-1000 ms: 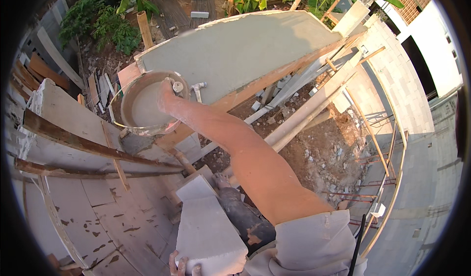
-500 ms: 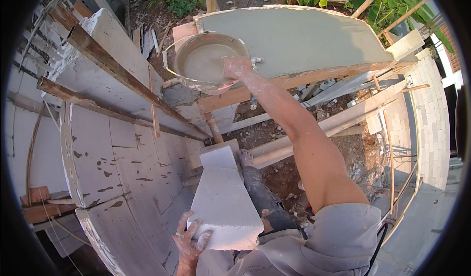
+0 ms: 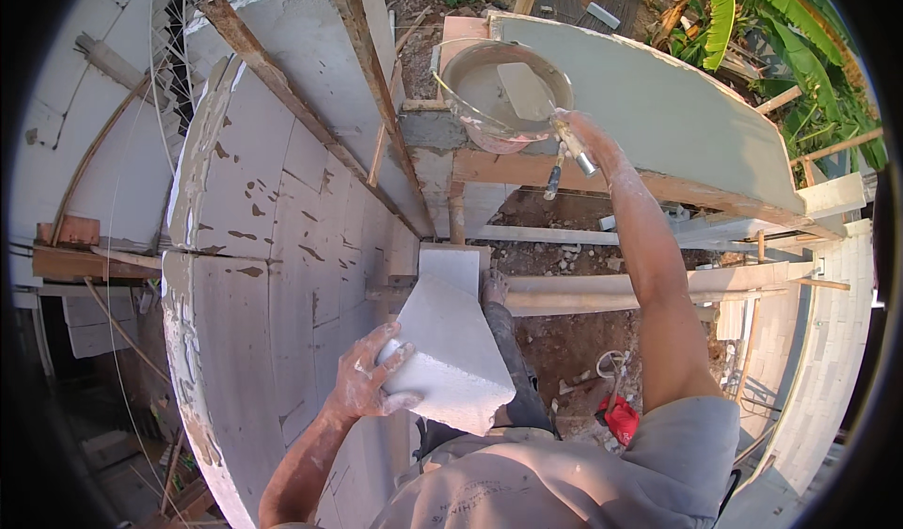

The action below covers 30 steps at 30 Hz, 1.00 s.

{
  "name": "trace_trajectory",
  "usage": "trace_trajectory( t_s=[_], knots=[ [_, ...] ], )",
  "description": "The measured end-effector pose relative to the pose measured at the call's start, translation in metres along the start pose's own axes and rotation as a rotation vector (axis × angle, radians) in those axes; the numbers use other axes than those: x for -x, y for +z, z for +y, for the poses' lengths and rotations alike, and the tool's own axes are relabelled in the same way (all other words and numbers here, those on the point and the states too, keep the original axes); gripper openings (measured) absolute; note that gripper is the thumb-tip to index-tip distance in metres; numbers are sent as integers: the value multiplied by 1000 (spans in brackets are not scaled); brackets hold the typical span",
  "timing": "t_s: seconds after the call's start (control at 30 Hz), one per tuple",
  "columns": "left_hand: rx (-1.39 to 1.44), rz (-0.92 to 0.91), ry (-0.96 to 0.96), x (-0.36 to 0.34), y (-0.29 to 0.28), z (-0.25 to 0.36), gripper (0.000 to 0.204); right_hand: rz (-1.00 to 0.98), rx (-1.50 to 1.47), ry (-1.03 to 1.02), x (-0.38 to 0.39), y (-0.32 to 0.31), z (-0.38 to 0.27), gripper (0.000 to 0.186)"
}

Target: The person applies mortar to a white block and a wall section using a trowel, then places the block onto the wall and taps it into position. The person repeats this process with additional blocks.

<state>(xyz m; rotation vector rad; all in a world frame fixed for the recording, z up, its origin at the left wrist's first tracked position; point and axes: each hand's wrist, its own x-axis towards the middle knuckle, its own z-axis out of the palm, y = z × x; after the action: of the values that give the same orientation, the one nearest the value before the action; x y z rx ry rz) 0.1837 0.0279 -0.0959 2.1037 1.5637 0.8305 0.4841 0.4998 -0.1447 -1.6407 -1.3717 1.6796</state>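
My left hand (image 3: 376,374) grips a white lightweight concrete block (image 3: 447,360) by its lower left side, in front of my lap. A smaller white piece (image 3: 449,270) lies just beyond it. My right hand (image 3: 588,137) is closed on the handle of a trowel (image 3: 523,92), whose flat blade is over the grey slurry inside a bucket (image 3: 482,137). The bucket stands at the left end of a ledge (image 3: 663,106) coated in grey plaster. Another handled tool (image 3: 554,176) hangs at the ledge's front edge, below my right hand.
A plastered block wall (image 3: 240,313) with timber battens (image 3: 282,92) rises at my left. Beams (image 3: 593,289) span a drop to rubble and soil, where a red bag (image 3: 621,421) lies. A curved block wall (image 3: 837,322) stands at right, banana plants (image 3: 781,49) behind the ledge.
The view has turned leftward. My right hand has drawn back toward the bucket's right rim, and a trowel blade now shows over the slurry. My left hand still holds the block.
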Motion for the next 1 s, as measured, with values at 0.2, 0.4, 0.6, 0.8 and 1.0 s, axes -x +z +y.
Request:
trace_trajectory(
  t_s=[0.2, 0.4, 0.6, 0.8, 1.0],
  knots=[
    [-68, -342, -11, 3, -19, -5, 119, -84, 97, 52, 81, -4, -22, 32],
    [-110, -367, 102, 7, -18, -20, 112, -206, -72, 88, 242, 15, -22, 32],
    [65, -194, 78, 27, 1, -36, 113, -304, -71, 100, 405, 40, 27, 33],
    [99, -41, 267, 33, 6, -44, 115, -15, 581, -325, 505, 96, 89, 45],
    [254, -82, 74, 38, -1, -28, 120, 256, 932, -457, 521, 148, 112, 43]
  ],
)
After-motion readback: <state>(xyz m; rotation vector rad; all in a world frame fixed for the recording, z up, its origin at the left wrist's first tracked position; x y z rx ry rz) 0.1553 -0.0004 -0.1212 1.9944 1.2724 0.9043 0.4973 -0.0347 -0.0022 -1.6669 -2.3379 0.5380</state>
